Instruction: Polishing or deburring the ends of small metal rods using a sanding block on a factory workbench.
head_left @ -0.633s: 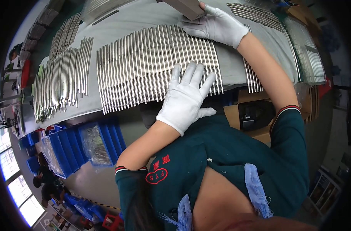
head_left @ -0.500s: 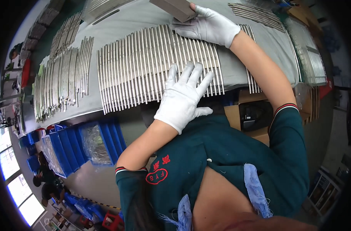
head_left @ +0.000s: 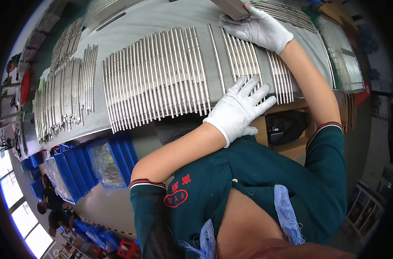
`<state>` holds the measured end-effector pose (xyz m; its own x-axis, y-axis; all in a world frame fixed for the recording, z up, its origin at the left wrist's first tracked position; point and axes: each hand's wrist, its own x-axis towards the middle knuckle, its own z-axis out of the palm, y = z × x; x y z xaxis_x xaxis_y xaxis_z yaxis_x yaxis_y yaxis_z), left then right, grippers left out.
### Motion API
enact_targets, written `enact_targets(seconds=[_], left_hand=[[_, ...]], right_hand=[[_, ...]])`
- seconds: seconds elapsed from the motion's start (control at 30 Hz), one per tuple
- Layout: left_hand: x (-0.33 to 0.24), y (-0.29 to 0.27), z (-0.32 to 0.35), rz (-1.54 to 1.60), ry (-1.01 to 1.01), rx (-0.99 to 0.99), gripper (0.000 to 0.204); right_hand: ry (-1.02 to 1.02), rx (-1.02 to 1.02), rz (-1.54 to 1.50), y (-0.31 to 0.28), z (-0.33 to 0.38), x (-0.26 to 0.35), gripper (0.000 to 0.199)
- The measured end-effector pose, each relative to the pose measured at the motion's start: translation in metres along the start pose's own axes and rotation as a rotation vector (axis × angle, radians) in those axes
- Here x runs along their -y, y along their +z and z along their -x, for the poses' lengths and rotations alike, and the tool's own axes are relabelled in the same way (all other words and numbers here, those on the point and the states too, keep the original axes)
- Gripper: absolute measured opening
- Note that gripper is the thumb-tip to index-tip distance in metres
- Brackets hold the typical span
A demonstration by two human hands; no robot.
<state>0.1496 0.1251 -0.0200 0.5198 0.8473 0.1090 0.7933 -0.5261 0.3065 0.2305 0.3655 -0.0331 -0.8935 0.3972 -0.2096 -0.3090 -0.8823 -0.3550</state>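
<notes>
My left hand (head_left: 239, 110), in a white glove, lies with its fingers spread over the near ends of a small group of thin metal rods (head_left: 241, 56). At the far ends of these rods is my gloved right hand (head_left: 265, 29), its thumb and fingers around a grey-brown rectangular block (head_left: 231, 7). The block is partly cut off by the top of the picture. To the left, a wide row of similar rods (head_left: 155, 73) lies side by side on the grey cloth. One single rod (head_left: 216, 58) sits between the row and the group.
Another small set of rods (head_left: 281, 80) lies right of my hands, and a looser pile (head_left: 67, 90) at the table's left. More rods (head_left: 284, 15) lie at the far right beside a clear plastic-wrapped stack (head_left: 345, 56). Below the table edge are blue bins (head_left: 75, 170) and a cardboard box (head_left: 291, 149).
Both hands have moved right, and a group of rods has slid right with them, away from the wide row. One rod now lies alone in the gap.
</notes>
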Motion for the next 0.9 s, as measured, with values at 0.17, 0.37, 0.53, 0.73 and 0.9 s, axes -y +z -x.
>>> enact_targets(seconds=[0.17, 0.37, 0.53, 0.73, 0.9], left_hand=[[0.0, -0.004, 0.009, -0.035, -0.023, 0.008, 0.086], [0.007, -0.013, 0.041, -0.037, -0.124, 0.003, 0.09], [0.009, -0.016, 0.05, -0.055, -0.139, 0.001, 0.09], [0.003, -0.003, 0.023, -0.007, -0.039, -0.035, 0.089], [0.006, -0.014, 0.011, -0.018, -0.157, -0.11, 0.094]], right_hand=[[-0.019, 0.015, 0.027, 0.008, -0.009, -0.007, 0.053], [-0.012, 0.097, 0.109, 0.025, -0.038, -0.035, 0.045], [0.082, 0.104, 0.034, 0.022, -0.05, -0.043, 0.046], [-0.011, 0.14, 0.155, -0.006, -0.025, -0.01, 0.048], [-0.075, -0.115, 0.029, 0.001, 0.02, 0.022, 0.056]])
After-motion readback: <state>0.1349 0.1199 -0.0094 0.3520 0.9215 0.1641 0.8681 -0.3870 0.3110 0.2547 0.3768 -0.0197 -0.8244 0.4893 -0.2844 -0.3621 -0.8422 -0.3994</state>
